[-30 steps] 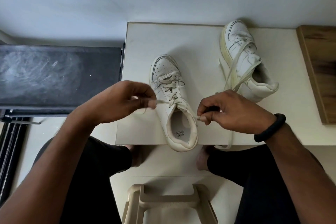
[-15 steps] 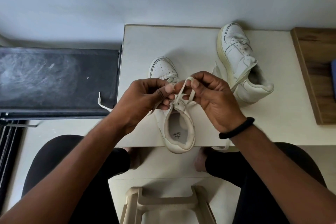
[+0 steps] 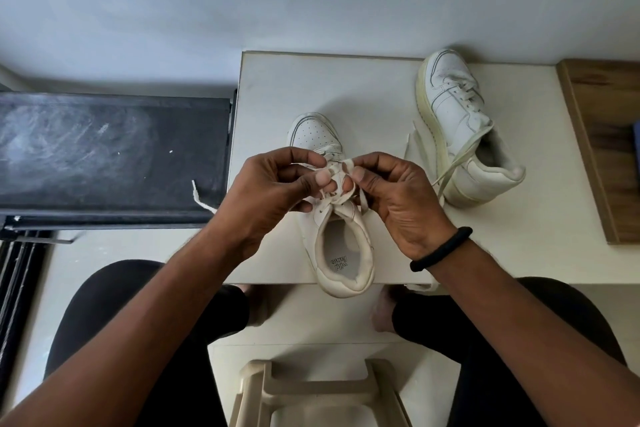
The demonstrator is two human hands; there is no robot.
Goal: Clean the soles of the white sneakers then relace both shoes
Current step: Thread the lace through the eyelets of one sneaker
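A white sneaker [image 3: 341, 253] stands upright on the white table [image 3: 277, 97], toe pointing away, heel overhanging the near edge. Above its tongue my left hand [image 3: 273, 191] and my right hand [image 3: 398, 198] meet, each pinching part of the cream lace [image 3: 337, 172], which is looped between the fingertips. One lace end [image 3: 199, 199] trails off to the left over the black surface. The second white sneaker [image 3: 464, 128] lies at the table's back right, tilted onto its side, its laces [image 3: 450, 163] loose.
A black, scuffed surface [image 3: 104, 149] adjoins the table on the left. A wooden board [image 3: 606, 149] lies along the right edge. A beige plastic stool [image 3: 318, 392] stands between my knees. A black band is on my right wrist. The wall runs behind the table.
My hands, held apart with the lace ends pulled sideways a second ago, have come together over the near sneaker's tongue and now work a loop of lace between the fingertips.
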